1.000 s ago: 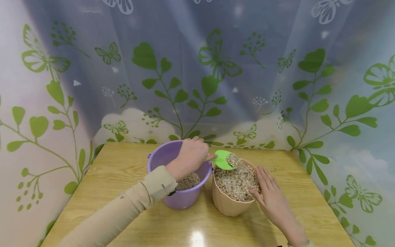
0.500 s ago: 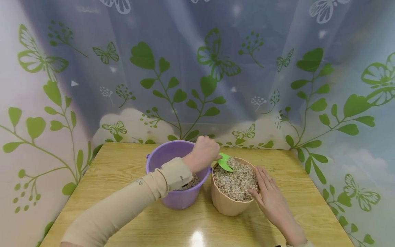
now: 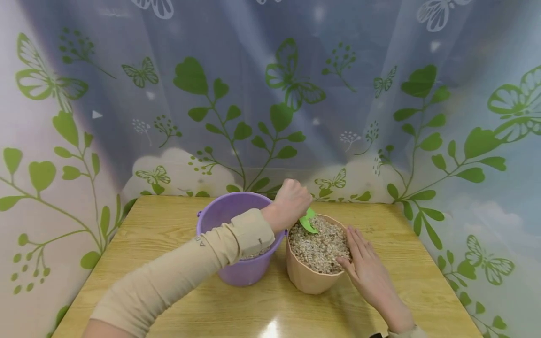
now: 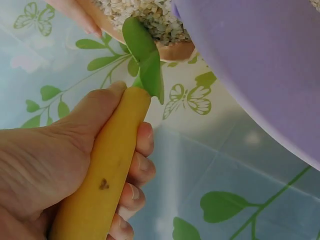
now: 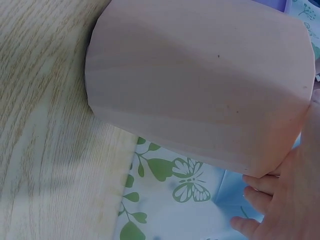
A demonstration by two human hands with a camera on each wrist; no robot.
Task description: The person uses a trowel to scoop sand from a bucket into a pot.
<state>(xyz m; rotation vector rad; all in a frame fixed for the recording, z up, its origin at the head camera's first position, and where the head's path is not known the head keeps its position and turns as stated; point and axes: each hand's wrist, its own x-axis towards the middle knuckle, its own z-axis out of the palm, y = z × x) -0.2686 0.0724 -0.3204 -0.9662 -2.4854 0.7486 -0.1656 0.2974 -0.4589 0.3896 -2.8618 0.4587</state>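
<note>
My left hand (image 3: 292,202) grips the yellow handle (image 4: 107,165) of a small garden trowel, thumb laid along it near the blade. Its bright green blade (image 3: 308,221) is tipped on edge over the far left rim of a peach, faceted pot (image 3: 310,281), right at the gravel-like grains (image 3: 321,251). These grains fill the pot nearly to the rim. With straight fingers, my right hand (image 3: 369,270) rests against the pot's right side, thumb at the rim. In the right wrist view, the pot's wall (image 5: 200,85) takes up most of the picture.
A purple bucket (image 3: 243,276) stands just left of the pot, with similar grains low inside, partly hidden by my left sleeve (image 3: 203,258). Both containers are on a wooden table (image 3: 160,220). A leaf-and-butterfly curtain (image 3: 236,117) hangs behind and at both sides.
My left hand has moved right, and the trowel has turned from nearly flat to on edge. The heap of grains on its blade has gone into the pot. My right hand stays on the pot.
</note>
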